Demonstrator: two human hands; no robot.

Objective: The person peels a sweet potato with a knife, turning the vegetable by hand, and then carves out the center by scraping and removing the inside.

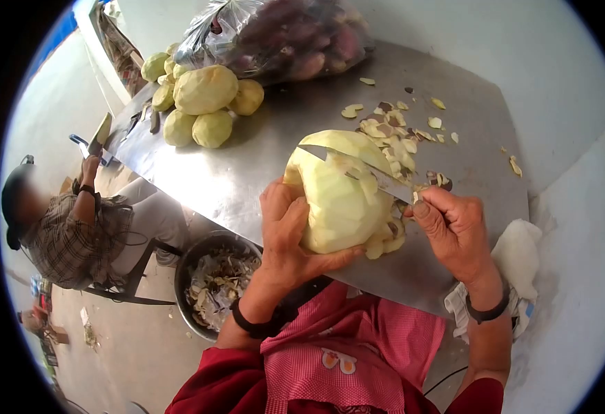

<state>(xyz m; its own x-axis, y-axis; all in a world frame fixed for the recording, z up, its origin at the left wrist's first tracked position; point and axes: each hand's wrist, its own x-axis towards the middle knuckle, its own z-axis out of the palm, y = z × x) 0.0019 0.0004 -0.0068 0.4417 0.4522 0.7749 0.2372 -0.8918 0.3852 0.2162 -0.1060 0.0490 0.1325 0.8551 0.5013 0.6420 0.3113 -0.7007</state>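
Note:
A large pale yellow-green vegetable [344,207], peeled into flat facets, is held up over the near edge of the metal table; I cannot make out its exact kind. My left hand [288,234] grips it from the left, with the thumb stretched along its underside. My right hand [451,224] is closed round the handle end of a knife [314,150]. The blade lies across the vegetable's upper side, partly covered by a wide slice [350,143]. Thin peelings [392,141] are strewn on the table behind, some with dark skin.
Several peeled vegetables [206,90] are piled at the table's back left, beside a clear bag [295,41] of reddish-purple produce. A metal basin [185,276] of scraps stands below left. A seated person [74,228] holds a long object. White cloth [520,259] lies at right.

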